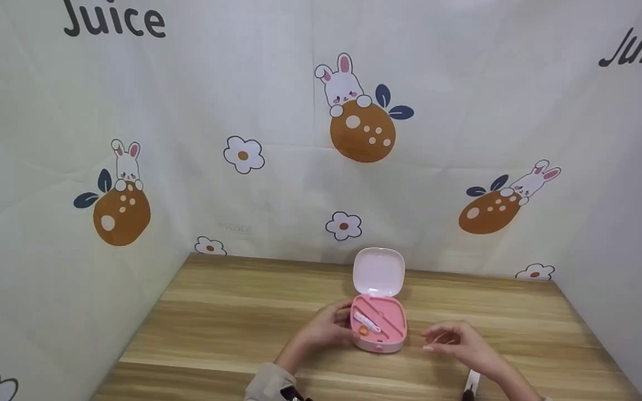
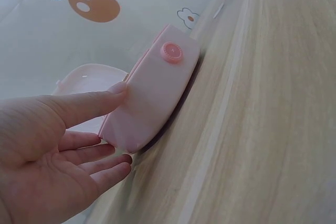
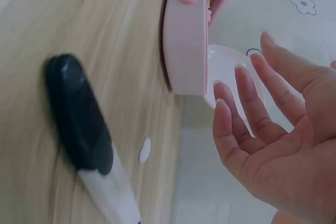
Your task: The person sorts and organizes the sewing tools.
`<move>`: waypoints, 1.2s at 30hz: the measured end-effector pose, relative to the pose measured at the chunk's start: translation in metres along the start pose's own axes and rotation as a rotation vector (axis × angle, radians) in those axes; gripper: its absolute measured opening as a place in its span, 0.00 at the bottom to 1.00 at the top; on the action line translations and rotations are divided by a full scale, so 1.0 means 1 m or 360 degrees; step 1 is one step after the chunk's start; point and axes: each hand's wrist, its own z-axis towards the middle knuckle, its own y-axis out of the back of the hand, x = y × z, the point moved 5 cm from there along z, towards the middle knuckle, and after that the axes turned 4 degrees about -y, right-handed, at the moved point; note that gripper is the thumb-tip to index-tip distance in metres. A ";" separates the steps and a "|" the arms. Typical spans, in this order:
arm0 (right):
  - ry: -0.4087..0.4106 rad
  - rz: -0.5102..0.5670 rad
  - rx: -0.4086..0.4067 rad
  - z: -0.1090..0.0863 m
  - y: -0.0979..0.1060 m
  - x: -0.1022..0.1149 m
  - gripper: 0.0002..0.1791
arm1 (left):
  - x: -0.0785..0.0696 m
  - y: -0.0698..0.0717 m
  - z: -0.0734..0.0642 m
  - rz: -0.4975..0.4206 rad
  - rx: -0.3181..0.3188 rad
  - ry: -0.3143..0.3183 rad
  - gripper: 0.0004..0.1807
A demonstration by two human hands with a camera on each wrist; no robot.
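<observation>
A small pink box [image 1: 366, 344] with a round button on its front stands on the table, its pale lid [image 1: 379, 272] raised at the back. Inside, on the pink divided insert, lie a slim white piece [image 1: 365, 321] and an orange ring [image 1: 360, 333]. My left hand [image 1: 325, 329] is at the box's left side; in the left wrist view the thumb touches the front wall and the other fingers extend loosely by the corner. To the right of the box, my right hand [image 1: 463, 344] hovers with loosely bent, spread fingers and holds nothing.
Near my right forearm, a tool with a black handle [image 3: 79, 114] and a white part lies on the wood-grain table [image 1: 215, 334]. A small white oval piece [image 3: 145, 150] is farther along. Printed cloth walls [image 1: 276, 195] enclose the table's back and sides.
</observation>
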 end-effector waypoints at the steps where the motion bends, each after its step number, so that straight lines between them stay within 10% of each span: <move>1: 0.0012 0.0000 0.0013 -0.002 0.001 -0.001 0.17 | 0.001 0.000 0.000 -0.0001 -0.0004 0.0006 0.46; 23: 0.0153 0.0037 0.0420 -0.039 0.027 -0.027 0.17 | 0.001 -0.001 -0.001 -0.0018 -0.0004 0.0042 0.46; 30: 0.0481 -0.0028 0.0513 -0.046 0.030 -0.028 0.23 | 0.000 -0.001 0.001 -0.0056 0.0047 -0.0030 0.45; 36: 0.0503 0.0041 0.0598 -0.048 0.032 -0.033 0.24 | 0.002 0.000 0.001 -0.0059 0.0034 -0.0012 0.45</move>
